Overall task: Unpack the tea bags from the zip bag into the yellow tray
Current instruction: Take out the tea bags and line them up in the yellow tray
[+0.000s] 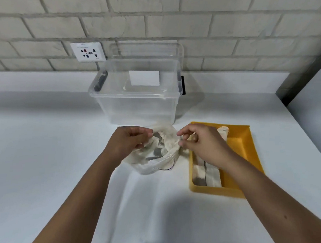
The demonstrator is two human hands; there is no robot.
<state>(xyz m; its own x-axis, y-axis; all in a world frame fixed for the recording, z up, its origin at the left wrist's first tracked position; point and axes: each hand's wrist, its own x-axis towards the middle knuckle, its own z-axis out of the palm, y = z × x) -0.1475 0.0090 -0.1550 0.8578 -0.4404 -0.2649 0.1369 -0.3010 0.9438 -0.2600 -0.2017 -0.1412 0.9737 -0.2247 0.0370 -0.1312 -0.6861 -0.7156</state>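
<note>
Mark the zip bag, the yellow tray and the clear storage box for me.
zip bag (153, 166): head view, lower crumpled side.
yellow tray (217, 191): head view, near wall.
clear storage box (138, 108): head view, front wall.

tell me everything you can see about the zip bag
The zip bag is clear, thin, crumpled plastic with a dark line along its near edge. It lies on the white table, in front of the clear storage box and just left of the yellow tray. Its mouth is pulled open: the left hand grips one side and the right hand pinches the other. Several pale and dark tea bags show inside.
</note>
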